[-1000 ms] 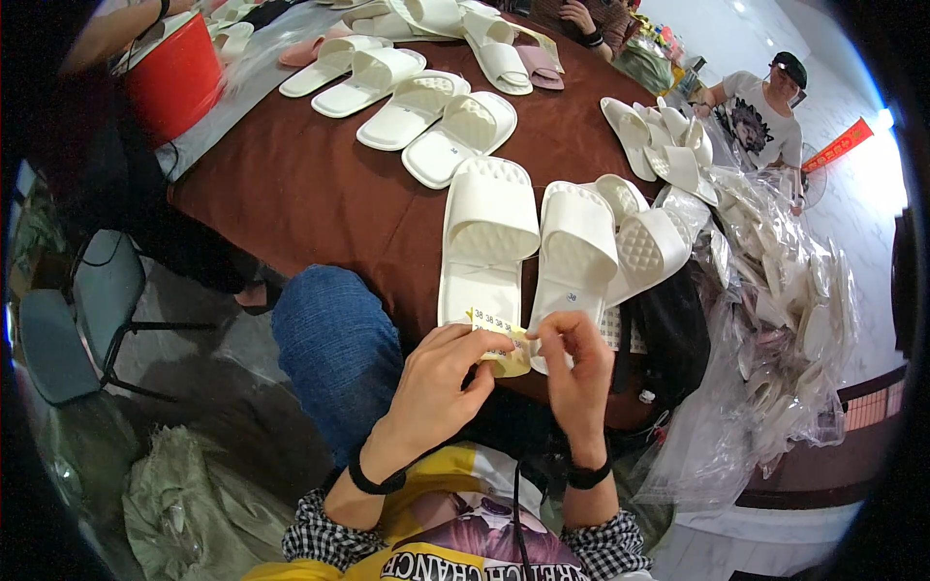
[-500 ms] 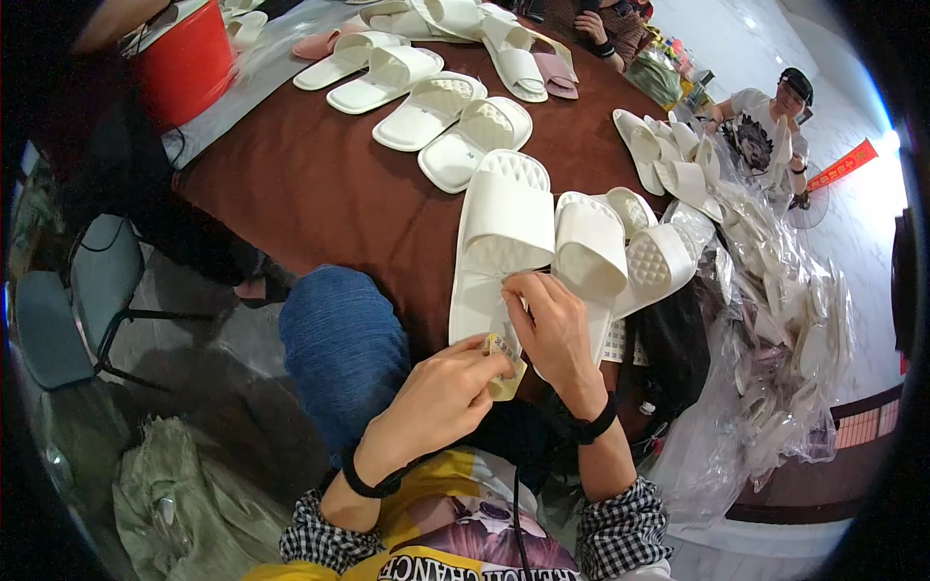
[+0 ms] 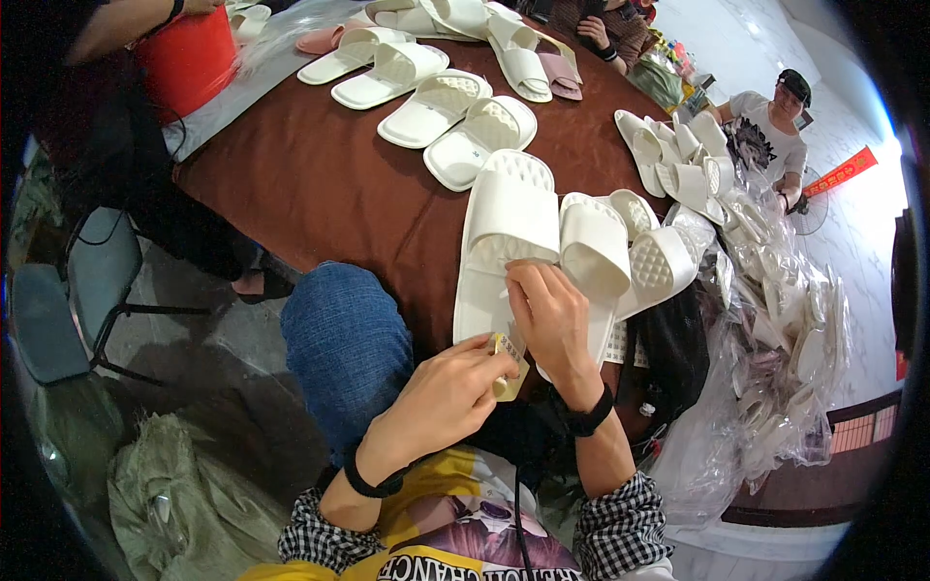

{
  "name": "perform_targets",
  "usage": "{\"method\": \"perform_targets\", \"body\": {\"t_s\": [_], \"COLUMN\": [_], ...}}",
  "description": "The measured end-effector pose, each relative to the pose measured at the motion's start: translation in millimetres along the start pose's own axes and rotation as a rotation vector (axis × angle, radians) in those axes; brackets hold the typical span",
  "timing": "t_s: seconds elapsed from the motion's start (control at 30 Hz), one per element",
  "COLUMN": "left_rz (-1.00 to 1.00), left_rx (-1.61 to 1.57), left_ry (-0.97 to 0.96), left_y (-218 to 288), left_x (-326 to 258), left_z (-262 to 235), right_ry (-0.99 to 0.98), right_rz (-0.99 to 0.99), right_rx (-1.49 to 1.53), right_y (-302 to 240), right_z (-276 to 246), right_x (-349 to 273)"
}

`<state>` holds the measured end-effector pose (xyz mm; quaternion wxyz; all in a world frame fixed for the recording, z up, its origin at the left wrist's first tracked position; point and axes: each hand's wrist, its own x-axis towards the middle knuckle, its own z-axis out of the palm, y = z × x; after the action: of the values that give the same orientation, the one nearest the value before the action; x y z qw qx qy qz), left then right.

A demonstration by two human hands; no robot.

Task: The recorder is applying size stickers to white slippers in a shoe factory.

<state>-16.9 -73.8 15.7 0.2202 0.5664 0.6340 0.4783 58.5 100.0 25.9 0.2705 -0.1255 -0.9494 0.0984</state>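
Note:
My left hand (image 3: 436, 397) pinches a small yellowish sticker sheet (image 3: 511, 376) with rows of tiny dark print. My right hand (image 3: 554, 315) is closed, its fingertips against the insole of a white slipper (image 3: 511, 218) just below the strap. Whatever those fingertips may hold is too small to make out. This slipper lies toe away from me at the near table edge, its heel close to the sticker sheet. Touching it on the right is another white slipper (image 3: 593, 247), partly covered by my right hand. A third white slipper (image 3: 663, 259) with a bumpy insole lies beyond that.
Pairs of white slippers (image 3: 392, 73) line the brown tablecloth (image 3: 300, 165). Bagged slippers (image 3: 775, 320) heap up at the right. A red bucket (image 3: 189, 60) stands far left, beside a person's arm. Another person (image 3: 775, 126) is at far right. A grey chair (image 3: 102, 281) stands left.
My right fingertips stay at the slipper's insole, with only a slight shift. The view has moved a little. The far-left person's hand now shows at the red bucket's rim.

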Motion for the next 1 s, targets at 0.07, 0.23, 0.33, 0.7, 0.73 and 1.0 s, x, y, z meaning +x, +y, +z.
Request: {"method": "perform_targets", "body": {"t_s": [0.07, 0.23, 0.33, 0.7, 0.73, 1.0], "left_rz": [0.018, -0.007, 0.001, -0.008, -0.02, -0.002], "left_rx": [0.017, -0.007, 0.003, 0.015, 0.001, 0.006], "left_ry": [0.01, -0.005, 0.007, 0.001, -0.003, 0.009], "left_y": [-1, 4, 2, 3, 4, 0], "left_x": [0, 2, 0, 3, 4, -1], "left_z": [1, -2, -1, 0, 0, 2], "right_ry": [0.026, 0.017, -0.006, 0.028, 0.037, -0.031], "right_rz": [-0.078, -0.08, -0.059, 0.078, 0.099, -0.014], "right_rx": [-0.025, -0.005, 0.02, 0.187, 0.177, 0.03], "right_y": [0, 3, 3, -2, -2, -6], "right_z": [0, -2, -4, -7, -6, -3], "right_x": [-1, -5, -7, -17, -17, -25]}}
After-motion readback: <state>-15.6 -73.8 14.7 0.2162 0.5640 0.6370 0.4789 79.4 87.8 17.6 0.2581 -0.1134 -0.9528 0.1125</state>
